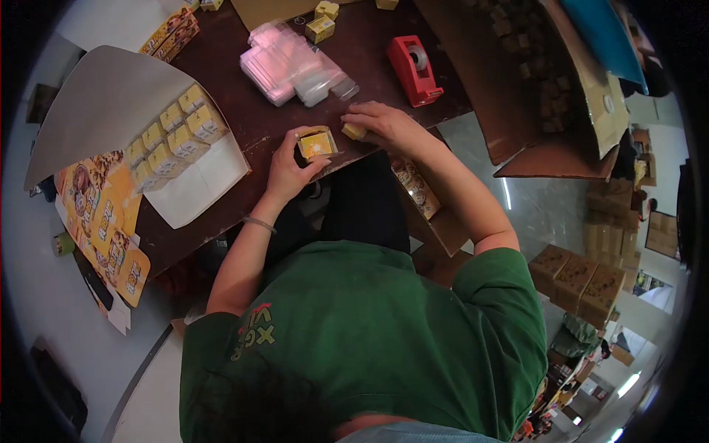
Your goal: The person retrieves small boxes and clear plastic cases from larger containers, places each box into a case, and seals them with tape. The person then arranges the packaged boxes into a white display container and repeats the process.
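Note:
Near the table's front edge, my left hand [284, 168] is closed around a small yellow box [317, 145], thumb and fingers on opposite sides of it. Just to the right, my right hand [387, 127] has its fingers bent over another small yellow box [354, 131], partly hidden beneath them. The two boxes are close but apart. Beyond my hands lies a pile of clear plastic sleeves [281, 66] with a pinkish sheen. A red tape dispenser [416, 72] stands further right on the dark table [258, 122].
On the left, an open white carton [196, 193] holds rows of yellow boxes [175, 133]. Printed orange cardboard [100, 207] lies beside it. A large cardboard box [484, 111] with many small pieces stands on the right. More small yellow boxes [320, 29] sit at the back.

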The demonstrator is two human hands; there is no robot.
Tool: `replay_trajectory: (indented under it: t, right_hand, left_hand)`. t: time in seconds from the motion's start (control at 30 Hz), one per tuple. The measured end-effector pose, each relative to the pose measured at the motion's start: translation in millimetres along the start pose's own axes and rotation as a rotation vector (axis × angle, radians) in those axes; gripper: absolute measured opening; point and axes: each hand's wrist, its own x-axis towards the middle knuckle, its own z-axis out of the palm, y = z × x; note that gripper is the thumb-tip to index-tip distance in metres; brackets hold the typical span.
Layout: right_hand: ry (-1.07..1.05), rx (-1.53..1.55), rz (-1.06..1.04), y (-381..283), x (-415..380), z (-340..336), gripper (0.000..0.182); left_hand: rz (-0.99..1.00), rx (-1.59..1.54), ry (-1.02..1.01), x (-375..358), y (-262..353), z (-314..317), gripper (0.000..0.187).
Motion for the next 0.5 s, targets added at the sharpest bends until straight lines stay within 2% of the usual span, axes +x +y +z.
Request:
replay_trajectory:
  t: [0.1,0.13,0.23,0.27,0.33,0.37,0.4,0.5]
  right_hand:
    - [0.191,0.295,0.157,-5,14,-11,0.052]
    - [0.296,0.451,0.155,-25,27,-28,0.046]
    - [0.238,1.016,0.233,-55,51,-40,0.041]
    - [0.176,1.069,0.122,-63,59,-40,0.039]
    - [-0.067,1.217,0.169,-71,65,-36,0.038]
    - [-0.096,1.071,0.105,-69,63,-32,0.039]
    - [-0.078,0.894,0.067,-67,62,-31,0.039]
    - [-0.05,0.458,-0.008,-65,54,-31,0.045]
  left_hand:
    - [0.011,0.007,0.002,0,3,-1,0.06]
    - [0.006,0.002,0.01,1,4,0,0.06]
    - [-0.019,-0.007,0.022,0,3,0,0.061]
    - [-0.03,-0.005,0.022,-1,-2,1,0.062]
    - [-0.085,-0.097,0.01,-4,-8,3,0.061]
    - [-0.13,-0.193,0.004,-5,-10,5,0.06]
    - [-0.056,-0.148,0.019,-3,-15,6,0.047]
    - [-0.071,-0.175,-0.015,-4,-18,5,0.047]
